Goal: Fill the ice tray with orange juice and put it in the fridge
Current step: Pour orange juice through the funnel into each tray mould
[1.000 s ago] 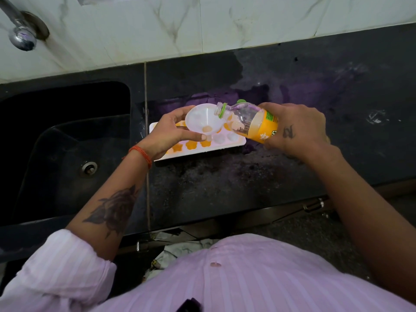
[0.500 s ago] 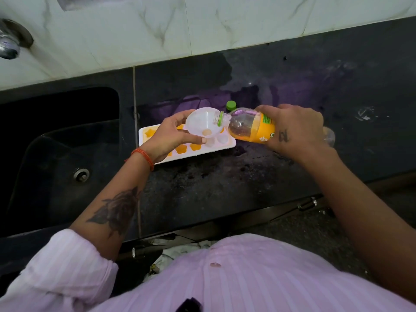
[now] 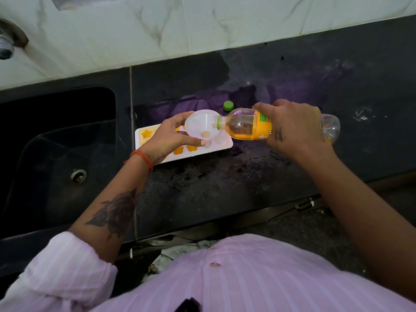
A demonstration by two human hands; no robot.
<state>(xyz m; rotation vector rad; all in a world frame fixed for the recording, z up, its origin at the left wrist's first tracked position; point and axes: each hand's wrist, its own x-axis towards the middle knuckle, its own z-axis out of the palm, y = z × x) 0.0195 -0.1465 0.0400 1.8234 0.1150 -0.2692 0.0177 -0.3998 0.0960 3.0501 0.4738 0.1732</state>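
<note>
A white ice tray lies on the dark counter, with several star and flower cells holding orange juice; the cells at its right end look pale. My left hand grips a clear plastic funnel over the tray's right part. My right hand holds an orange juice bottle on its side, its mouth resting at the funnel's rim. Juice lies along the bottle's lower side. A little orange shows at the funnel's hole.
The green bottle cap sits on the counter just behind the funnel. A black sink with a drain lies to the left, a tap on the marble wall above it. The counter stretches to the right.
The view has drifted, so the tray and hands sit lower and left in frame. The bottle now lies flatter, its mouth still at the funnel. Both hands keep their grips.
</note>
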